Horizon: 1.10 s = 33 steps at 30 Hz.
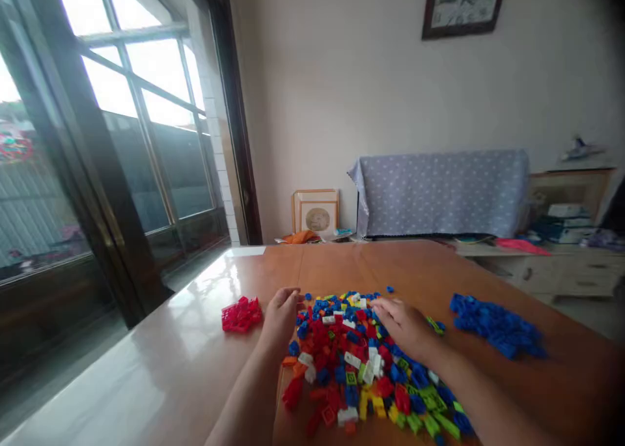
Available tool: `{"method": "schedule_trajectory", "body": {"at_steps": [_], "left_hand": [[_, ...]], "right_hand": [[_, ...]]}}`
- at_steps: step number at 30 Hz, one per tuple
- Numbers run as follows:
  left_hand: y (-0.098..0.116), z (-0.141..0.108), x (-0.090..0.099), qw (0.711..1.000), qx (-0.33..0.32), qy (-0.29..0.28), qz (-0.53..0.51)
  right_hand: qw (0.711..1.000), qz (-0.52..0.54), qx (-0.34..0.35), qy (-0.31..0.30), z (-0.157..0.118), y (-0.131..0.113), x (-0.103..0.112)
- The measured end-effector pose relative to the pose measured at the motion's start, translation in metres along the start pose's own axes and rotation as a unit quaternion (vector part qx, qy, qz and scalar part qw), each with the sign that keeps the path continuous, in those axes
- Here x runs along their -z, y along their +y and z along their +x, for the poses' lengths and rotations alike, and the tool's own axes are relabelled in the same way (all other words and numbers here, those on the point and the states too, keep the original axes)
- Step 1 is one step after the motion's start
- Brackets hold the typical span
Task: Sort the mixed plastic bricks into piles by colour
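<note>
Two bare hands reach over the bench [400,264], one on each side of a single large pile of mixed toy bricks [342,355]. The left hand [283,305] is at the pile's far left edge with its fingers bent inward; whether a brick is between them I cannot tell. The right hand [396,317] is at the far right part, fingertips among the bricks, and its grip is likewise too small to make out. The pile spreads between the two forearms, in six colours: red, blue, white, yellow, orange and lime green, too many and too overlapped to count. One blue brick [390,290] lies apart, just beyond the pile. Further out are two one-colour heaps: one red heap [241,315] left of the left hand, and one larger blue heap [495,325], blurred, right of the right hand; their pieces cannot be counted either. Past the bench are one spotted cloth [444,195] and, high on the wall, one clock [463,4], partly cut off.
</note>
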State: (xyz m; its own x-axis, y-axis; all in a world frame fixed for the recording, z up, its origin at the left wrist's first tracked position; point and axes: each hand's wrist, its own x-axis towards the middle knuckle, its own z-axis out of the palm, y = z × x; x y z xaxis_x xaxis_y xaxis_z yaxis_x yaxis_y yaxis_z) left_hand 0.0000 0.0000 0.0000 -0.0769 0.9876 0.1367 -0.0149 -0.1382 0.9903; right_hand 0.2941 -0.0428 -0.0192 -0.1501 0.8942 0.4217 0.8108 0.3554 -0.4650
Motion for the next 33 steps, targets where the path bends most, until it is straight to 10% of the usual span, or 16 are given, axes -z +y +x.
{"method": "schedule_trajectory", "body": {"at_steps": [12,20,33], "left_hand": [[-0.006,-0.005,-0.005,0.985,-0.006,-0.035,0.167],[-0.002,-0.026,-0.024,0.916,-0.118,-0.133,0.36],[-0.004,-0.04,-0.049,0.955,-0.055,-0.253,0.142]], "right_hand": [[0.999,0.009,-0.033,0.021,0.0,0.002,0.014],[0.991,-0.111,0.026,-0.064,-0.011,-0.022,0.016],[0.995,0.02,0.093,-0.006,-0.015,-0.054,-0.002]]}}
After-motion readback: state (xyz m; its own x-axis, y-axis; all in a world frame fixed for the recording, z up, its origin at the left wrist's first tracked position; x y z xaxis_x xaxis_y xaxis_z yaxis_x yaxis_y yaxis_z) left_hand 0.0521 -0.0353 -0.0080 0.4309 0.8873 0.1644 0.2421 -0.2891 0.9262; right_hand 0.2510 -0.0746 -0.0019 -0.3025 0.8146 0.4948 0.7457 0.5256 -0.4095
